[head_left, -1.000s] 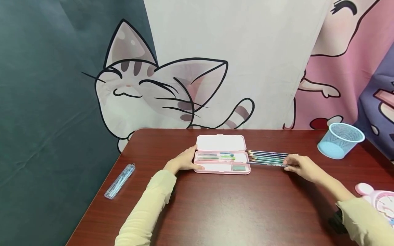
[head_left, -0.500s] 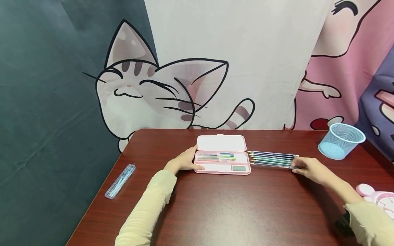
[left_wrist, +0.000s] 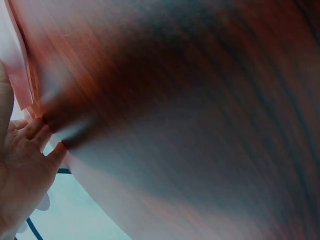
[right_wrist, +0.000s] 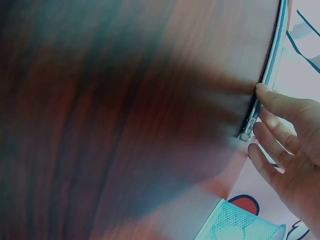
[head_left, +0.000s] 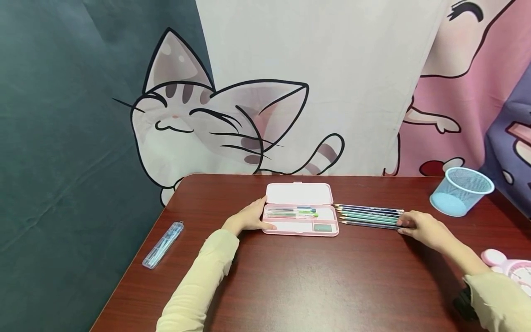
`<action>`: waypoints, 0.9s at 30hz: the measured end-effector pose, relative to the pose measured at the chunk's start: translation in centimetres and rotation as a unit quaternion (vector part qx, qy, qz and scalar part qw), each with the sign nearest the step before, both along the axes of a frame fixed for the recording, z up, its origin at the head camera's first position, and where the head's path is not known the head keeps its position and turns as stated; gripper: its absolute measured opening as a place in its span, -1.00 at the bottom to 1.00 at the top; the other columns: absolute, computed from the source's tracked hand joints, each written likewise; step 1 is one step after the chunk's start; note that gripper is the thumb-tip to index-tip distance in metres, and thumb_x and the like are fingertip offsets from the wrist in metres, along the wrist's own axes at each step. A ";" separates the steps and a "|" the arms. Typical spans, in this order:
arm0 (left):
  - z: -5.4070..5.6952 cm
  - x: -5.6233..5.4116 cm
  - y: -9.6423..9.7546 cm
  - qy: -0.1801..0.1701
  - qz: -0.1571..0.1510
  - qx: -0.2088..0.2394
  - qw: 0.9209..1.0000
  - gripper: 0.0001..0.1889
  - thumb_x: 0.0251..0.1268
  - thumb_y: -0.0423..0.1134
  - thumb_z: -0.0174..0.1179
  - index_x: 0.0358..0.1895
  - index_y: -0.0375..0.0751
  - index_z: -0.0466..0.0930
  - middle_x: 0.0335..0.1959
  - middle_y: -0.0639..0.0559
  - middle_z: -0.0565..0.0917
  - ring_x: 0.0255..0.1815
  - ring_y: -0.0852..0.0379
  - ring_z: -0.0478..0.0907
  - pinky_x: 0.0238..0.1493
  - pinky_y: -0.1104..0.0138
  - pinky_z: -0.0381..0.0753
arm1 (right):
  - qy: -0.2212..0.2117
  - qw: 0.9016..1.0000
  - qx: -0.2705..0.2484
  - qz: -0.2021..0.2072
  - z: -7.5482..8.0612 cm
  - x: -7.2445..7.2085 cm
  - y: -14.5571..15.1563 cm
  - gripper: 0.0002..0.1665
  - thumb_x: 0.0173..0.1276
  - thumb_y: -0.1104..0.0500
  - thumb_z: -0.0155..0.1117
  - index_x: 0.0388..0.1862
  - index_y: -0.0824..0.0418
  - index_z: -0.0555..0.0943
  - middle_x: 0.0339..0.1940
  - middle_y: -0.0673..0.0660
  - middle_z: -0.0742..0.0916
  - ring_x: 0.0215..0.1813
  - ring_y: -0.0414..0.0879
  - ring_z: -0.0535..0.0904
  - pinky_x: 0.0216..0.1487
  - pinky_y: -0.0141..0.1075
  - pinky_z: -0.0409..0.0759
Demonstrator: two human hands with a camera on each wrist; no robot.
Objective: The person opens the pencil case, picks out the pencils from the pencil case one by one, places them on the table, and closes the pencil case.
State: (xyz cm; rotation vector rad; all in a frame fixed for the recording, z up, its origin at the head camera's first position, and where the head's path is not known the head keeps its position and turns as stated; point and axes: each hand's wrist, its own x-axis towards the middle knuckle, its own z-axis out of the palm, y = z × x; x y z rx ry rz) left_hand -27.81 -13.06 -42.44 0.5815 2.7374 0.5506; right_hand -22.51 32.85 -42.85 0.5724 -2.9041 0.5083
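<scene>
A pink pencil case (head_left: 300,234) lies with its lid raised back, several slim pens (head_left: 292,213) and a grey-green eraser (head_left: 322,228) inside. My left hand (head_left: 247,216) holds its left end, thumb over the front corner and fingers along the side. To the right of the case, several dark blue and green pencils (head_left: 369,214) lie side by side, tips toward it. My right hand (head_left: 423,229) pinches the nearest dark pencil (head_left: 369,225) by its blunt end. In the right wrist view, thumb and fingertips meet at that end, the other fingers loosely bent.
A blue mesh pen holder (head_left: 460,191) stands at the back right. Near the right edge is a pink clock (head_left: 512,269), partly cut off. On the left lies a clear narrow box (head_left: 163,245). A cartoon cloth hangs behind the brown table (head_left: 290,281).
My right hand has moved right, drawing the nearest pencil away from over the case until it lies in front of the other pencils. My left hand has stayed at the case.
</scene>
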 end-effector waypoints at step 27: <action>-8.3 -7.7 -2.5 -0.138 0.104 0.367 0.914 -0.39 0.14 -0.34 0.21 0.30 -0.26 0.25 0.02 -0.10 0.57 -0.09 0.14 0.58 -0.11 0.29 0.61 | -0.277 0.930 -0.209 -0.125 2.5 -6.0 -15.8 -0.43 0.30 0.15 0.13 0.10 0.59 0.40 0.09 0.49 0.52 -0.10 0.00 0.59 -0.03 -0.22 0.58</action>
